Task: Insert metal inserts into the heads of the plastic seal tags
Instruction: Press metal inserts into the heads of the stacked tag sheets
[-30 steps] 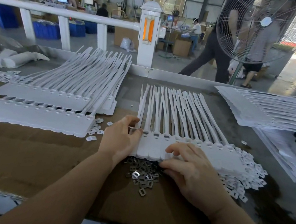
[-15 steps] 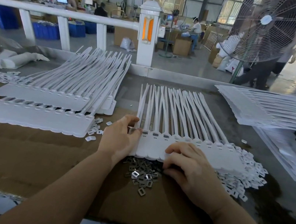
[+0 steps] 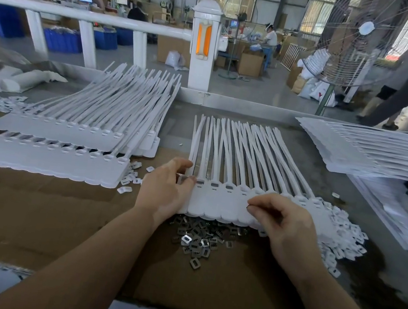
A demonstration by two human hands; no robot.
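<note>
Left hand: thumb and fingers pinch the left end of the tags, at the first head, as a second ago.
Right hand: fingers now curled higher over the strip, tips pinched together; whether an insert sits between them cannot be told.
Change: right hand has lifted off the strip's near edge toward the heads, likely lining up the next slot.
Heads: about four at the left show dark fills; the rest look unfilled.
Inserts: loose pile on the table, just below the strip.
Caps: white heap at right.
</note>
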